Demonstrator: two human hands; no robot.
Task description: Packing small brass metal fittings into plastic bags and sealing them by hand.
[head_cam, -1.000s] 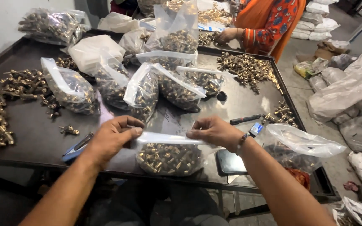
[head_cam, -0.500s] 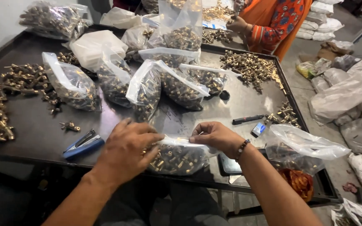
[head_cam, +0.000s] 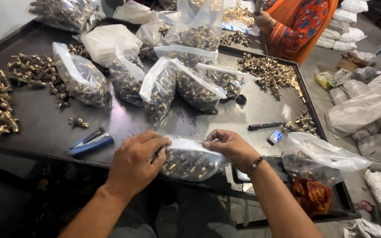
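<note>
— Where do things stand at this bench?

— Both hands are on one clear plastic bag of small brass fittings, lying at the near edge of the dark metal table. The left hand has its fingers curled over the bag's left end, gripping it. The right hand pinches the folded top edge between thumb and fingertips.

— So that bag is filled?

— It looks filled and its mouth is gathered flat, but I see no staple or seal on it — I judge it is at the closing stage, not finished. A blue stapler lies just to the left of the left hand, untouched.

— And the rest?

— Several filled bags stand in the middle of the table, their mouths open or loosely folded; whether any is sealed I cannot tell. Loose brass fittings are heaped on the left, with another loose pile far right, so plenty appears unbagged. A nearly empty clear bag sits to the right of the right wrist.

— Anyone else working?

— A person in an orange patterned garment stands at the far side, a hand near the fittings there.
</note>
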